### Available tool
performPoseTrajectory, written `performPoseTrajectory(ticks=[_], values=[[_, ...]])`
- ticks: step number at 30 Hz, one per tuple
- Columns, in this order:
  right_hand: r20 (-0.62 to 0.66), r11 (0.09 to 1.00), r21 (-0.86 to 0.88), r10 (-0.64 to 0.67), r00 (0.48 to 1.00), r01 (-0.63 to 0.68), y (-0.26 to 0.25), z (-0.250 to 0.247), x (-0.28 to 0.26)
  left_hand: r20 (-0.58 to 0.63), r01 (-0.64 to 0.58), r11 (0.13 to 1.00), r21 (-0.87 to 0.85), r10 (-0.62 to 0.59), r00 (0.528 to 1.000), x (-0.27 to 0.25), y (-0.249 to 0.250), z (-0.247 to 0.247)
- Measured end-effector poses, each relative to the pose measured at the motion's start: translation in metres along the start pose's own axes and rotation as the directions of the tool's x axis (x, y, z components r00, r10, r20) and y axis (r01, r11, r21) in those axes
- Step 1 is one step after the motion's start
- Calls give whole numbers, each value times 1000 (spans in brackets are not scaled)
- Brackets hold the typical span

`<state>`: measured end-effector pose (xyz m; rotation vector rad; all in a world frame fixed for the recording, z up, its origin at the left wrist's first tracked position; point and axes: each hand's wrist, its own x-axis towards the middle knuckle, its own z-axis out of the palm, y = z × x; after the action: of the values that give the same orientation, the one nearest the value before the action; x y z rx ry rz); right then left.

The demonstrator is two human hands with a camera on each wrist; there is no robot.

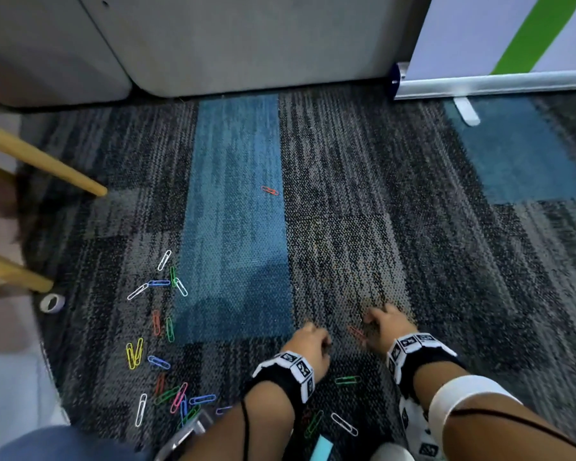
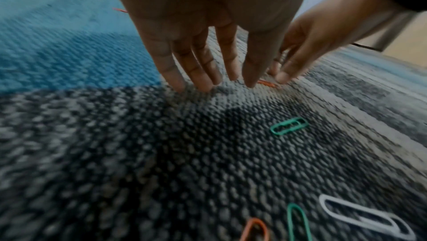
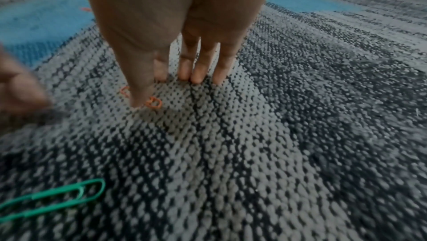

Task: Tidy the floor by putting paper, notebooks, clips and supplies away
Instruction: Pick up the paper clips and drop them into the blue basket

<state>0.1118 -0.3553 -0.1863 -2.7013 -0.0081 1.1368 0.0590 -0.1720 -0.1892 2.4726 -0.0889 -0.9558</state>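
An orange paper clip [image 1: 356,332] lies on the carpet between my two hands. My right hand [image 3: 175,89] reaches down with straight fingers touching the carpet, and its thumb tip presses across the orange clip [image 3: 152,103]. My left hand [image 2: 208,82] also has straight fingers, with their tips on the carpet just left of the orange clip [image 2: 266,83]; it holds nothing. A green clip [image 1: 347,379] lies nearer me between the wrists. Several coloured clips [image 1: 160,361] are scattered to the left, and one red clip [image 1: 269,190] lies farther out.
Wooden chair legs [image 1: 44,161] and a tape roll [image 1: 51,302] are at the left. A banner stand base [image 1: 492,83] sits at the far right, a grey cabinet [image 1: 246,44] ahead. A white clip [image 1: 344,424] and a light blue item [image 1: 321,449] lie near my forearms.
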Motion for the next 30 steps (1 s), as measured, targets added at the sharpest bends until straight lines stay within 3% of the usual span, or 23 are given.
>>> performPoseTrajectory(ticks=[4, 11, 14, 18, 20, 23, 27, 30], values=[[25, 995, -43, -88, 996, 89, -5, 12, 2, 156, -96, 977, 190, 67, 986, 0, 18, 21], [23, 986, -43, -162, 986, 163, -9, 19, 4, 226, -346, 849, 400, 275, 935, -17, 20, 52], [22, 987, -18, -157, 987, 158, -8, 20, 6, 288, -395, 793, 464, 287, 914, -21, 18, 53], [15, 992, 20, -123, 992, 123, -9, 24, 5, 365, -552, 665, 504, 416, 833, -27, 10, 57], [-1, 994, 25, -107, 994, 107, -10, 24, 3, 390, -521, 674, 523, 354, 850, -31, 4, 59], [-13, 996, 32, -88, 996, 88, -12, 25, 2, 222, -454, 660, 599, 408, 885, -29, -2, 62], [-38, 993, 57, -97, 995, 99, -15, 23, 2, 166, -404, 762, 507, 374, 913, -29, 1, 40], [-16, 995, 21, -95, 995, 96, -20, 25, -2, 204, -312, 821, 479, 241, 949, -28, -15, 22]])
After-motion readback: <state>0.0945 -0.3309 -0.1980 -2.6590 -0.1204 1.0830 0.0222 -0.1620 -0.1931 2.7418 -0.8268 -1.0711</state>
